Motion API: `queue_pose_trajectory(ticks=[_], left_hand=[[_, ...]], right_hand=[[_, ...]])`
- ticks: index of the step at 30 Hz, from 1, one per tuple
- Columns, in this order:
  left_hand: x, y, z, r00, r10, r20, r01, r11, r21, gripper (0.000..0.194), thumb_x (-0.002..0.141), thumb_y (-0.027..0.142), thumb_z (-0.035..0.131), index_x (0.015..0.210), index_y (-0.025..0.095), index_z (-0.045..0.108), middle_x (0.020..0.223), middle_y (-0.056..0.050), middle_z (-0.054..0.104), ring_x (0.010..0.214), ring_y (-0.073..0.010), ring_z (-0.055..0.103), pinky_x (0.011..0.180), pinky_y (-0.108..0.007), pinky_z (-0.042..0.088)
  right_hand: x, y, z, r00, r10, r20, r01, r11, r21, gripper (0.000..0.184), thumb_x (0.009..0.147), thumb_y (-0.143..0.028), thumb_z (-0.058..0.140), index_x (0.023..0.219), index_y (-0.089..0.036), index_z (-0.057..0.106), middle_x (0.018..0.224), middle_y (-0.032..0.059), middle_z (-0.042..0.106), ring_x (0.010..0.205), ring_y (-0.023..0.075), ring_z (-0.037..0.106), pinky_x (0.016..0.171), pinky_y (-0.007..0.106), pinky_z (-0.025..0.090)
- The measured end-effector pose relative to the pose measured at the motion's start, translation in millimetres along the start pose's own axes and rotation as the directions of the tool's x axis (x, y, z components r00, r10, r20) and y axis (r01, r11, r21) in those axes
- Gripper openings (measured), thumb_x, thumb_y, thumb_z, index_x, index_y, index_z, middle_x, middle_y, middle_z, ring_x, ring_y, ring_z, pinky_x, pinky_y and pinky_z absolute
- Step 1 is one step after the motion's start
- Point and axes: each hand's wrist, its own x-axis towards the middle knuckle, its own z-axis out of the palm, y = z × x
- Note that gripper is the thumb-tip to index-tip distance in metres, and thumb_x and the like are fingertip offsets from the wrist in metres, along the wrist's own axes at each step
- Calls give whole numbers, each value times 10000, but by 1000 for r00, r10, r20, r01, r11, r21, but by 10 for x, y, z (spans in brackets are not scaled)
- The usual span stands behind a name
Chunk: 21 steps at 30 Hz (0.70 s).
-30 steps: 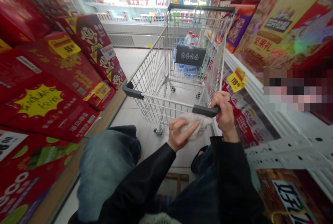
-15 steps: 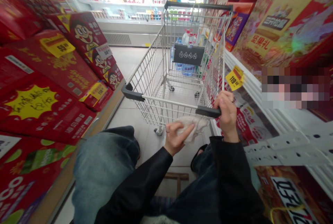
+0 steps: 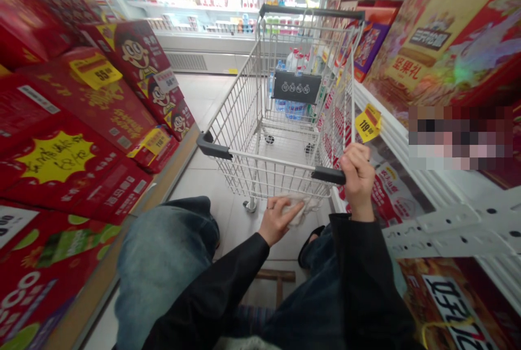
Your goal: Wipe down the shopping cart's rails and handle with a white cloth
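While stacked red boxes (image 3: pixel 109 190) fill the left side, a yellow starburst sign (image 3: pixel 55 157) with handwriting is on one of them, and a yellow price tag (image 3: pixel 97 69) reading 55 is just above it. Slightly right of these, a taller box (image 3: pixel 136 54) shows a cartoon figure in large spectacles. Nearer, a knee in faded denim (image 3: pixel 163 252) stands beside the wooden ledge (image 3: pixel 150 192) under the boxes. Far off, a lit refrigerated case (image 3: pixel 191 43) holds rows of small packages.

The shopping cart (image 3: pixel 260 160) occupies the middle, its wire basket between the two displays. Near its lower near edge, the left hand (image 3: pixel 278 221) has its fingers bent over a pale, crumpled cloth (image 3: pixel 300 211), pinching it; whether the cloth presses on the wire, I cannot tell. Below is a wooden bar (image 3: pixel 280 274), close to the black sleeves. At the far end of the cart is a dark panel (image 3: pixel 296 87) with four round symbols, and water bottles (image 3: pixel 295 111) show through the wire.

To the right, the right hand (image 3: pixel 358 173) is curled around the rim beside the black corner piece (image 3: pixel 329 175). Further right, a yellow tag (image 3: pixel 368 122) reading 119 hangs at the white shelf edge, and a gold and red gift box (image 3: pixel 431 51) stands above it.
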Motion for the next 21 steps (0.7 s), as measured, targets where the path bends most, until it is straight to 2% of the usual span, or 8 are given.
queue_pose_trajectory(ticks=[2, 5, 8, 10, 12, 16, 18, 21], left_hand=[[277, 26, -158, 991, 16, -134, -15, 1000, 6, 404, 952, 236, 732, 1353, 287, 744, 1086, -87, 567, 1051, -225, 555, 962, -364, 518], [780, 30, -387, 929, 36, -368, -13, 998, 67, 437, 979, 351, 726, 1412, 296, 706, 1110, -92, 518, 1107, -256, 528, 1050, -449, 492], [975, -20, -434, 921, 10, -389, 21, 997, 75, 463, 1001, 437, 687, 1449, 321, 674, 1113, -94, 515, 1121, -271, 524, 1044, -473, 502], [816, -69, -351, 962, 35, -272, -21, 998, 54, 427, 1000, 330, 694, 1427, 326, 682, 1100, -86, 542, 1098, -250, 534, 989, -421, 521], [489, -123, -218, 985, 107, -134, -102, 994, 49, 406, 983, 185, 683, 1372, 298, 707, 1086, -77, 581, 1066, -227, 544, 946, -379, 521], [-112, -202, -8, 982, 189, -17, -188, 980, 71, 350, 968, 84, 623, 1255, 245, 742, 1050, -68, 625, 999, -207, 552, 880, -347, 516], [-161, -202, -9, 988, 150, -18, -149, 986, 73, 360, 964, 89, 626, 1268, 247, 737, 1057, -73, 622, 1018, -211, 553, 932, -378, 530], [118, -163, -162, 990, 102, -95, -94, 992, 81, 413, 962, 144, 675, 1344, 298, 713, 1074, -72, 589, 1092, -223, 542, 1073, -446, 522]], right_hand=[[-9, 5, 14, 1000, -1, -10, 1, 1000, 1, 453, 1047, -428, 533, 653, -245, 407, 696, 15, 444, 973, 247, 520, 944, 452, 417], [-19, 6, 21, 1000, -6, -24, 6, 1000, -2, 440, 1040, -420, 540, 655, -248, 416, 699, 15, 451, 982, 252, 528, 949, 458, 416], [-21, 5, 12, 1000, -9, -27, 9, 1000, 14, 431, 1035, -407, 549, 655, -249, 421, 693, 12, 442, 975, 254, 528, 955, 464, 414], [-22, 3, 2, 1000, -2, -30, 3, 1000, 22, 425, 1030, -401, 560, 655, -249, 430, 693, 13, 448, 984, 256, 529, 955, 464, 414], [-22, -2, -6, 999, 3, -35, -3, 1000, 16, 423, 1026, -398, 570, 655, -249, 434, 696, 13, 454, 987, 257, 529, 950, 463, 414], [-23, -15, -11, 1000, -6, -30, 6, 1000, 14, 418, 1024, -372, 581, 653, -248, 433, 688, 7, 447, 978, 252, 523, 949, 462, 411], [-25, -16, -9, 1000, -11, -24, 11, 1000, 14, 409, 1018, -360, 586, 650, -248, 445, 672, 4, 449, 980, 251, 527, 951, 461, 414], [-31, -8, -2, 999, -4, -42, 4, 1000, 6, 402, 991, -359, 601, 631, -250, 460, 651, 2, 459, 989, 254, 547, 951, 463, 428]])
